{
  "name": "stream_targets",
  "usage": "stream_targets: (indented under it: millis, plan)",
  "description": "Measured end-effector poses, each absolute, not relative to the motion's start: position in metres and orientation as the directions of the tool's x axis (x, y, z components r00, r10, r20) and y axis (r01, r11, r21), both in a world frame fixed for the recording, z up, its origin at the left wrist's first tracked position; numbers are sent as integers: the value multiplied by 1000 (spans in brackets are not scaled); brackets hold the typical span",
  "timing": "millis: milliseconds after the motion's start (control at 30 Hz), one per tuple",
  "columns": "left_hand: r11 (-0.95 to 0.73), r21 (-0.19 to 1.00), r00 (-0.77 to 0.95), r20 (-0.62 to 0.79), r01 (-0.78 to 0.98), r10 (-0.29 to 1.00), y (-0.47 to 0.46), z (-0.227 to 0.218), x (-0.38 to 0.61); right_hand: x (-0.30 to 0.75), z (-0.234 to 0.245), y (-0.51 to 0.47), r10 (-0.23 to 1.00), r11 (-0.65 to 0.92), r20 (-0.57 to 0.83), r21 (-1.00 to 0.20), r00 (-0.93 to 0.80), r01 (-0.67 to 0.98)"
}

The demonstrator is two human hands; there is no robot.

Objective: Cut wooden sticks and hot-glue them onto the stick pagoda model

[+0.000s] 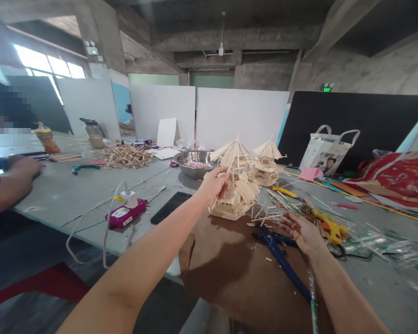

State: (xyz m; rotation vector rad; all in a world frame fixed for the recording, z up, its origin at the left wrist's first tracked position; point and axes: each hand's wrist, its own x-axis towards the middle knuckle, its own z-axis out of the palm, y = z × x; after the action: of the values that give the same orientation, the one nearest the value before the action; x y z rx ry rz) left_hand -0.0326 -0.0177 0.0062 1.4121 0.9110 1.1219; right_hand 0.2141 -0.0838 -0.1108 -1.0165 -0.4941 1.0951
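Note:
My left hand (214, 185) is closed in a pinch on a thin wooden stick (220, 190), held against the left side of a stick-built pavilion model (235, 185). My right hand (301, 232) hovers palm up with fingers spread and empty, just above blue-handled cutters (280, 257) and beside a yellow glue gun (329, 227). The model stands at the back edge of a brown cardboard sheet (230, 269). A second, smaller stick pavilion (267, 163) stands behind it. Loose sticks (264, 215) lie between the model and my right hand.
A steel bowl (194, 163), a black phone (170, 207), a pink power bank (125, 214) with white cable, a stick pile (127, 157), a white bag (329, 148) and red cloth (400, 178) sit on the grey table. Another person's arm (10, 183) rests at the left.

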Motion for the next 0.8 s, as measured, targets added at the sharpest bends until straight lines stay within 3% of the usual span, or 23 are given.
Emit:
stream_targets:
  millis: [800]
  plan:
    - [-7, 972, 417, 108, -235, 902, -13, 5, -37, 213, -109, -85, 903, 104, -117, -873, 413, -476]
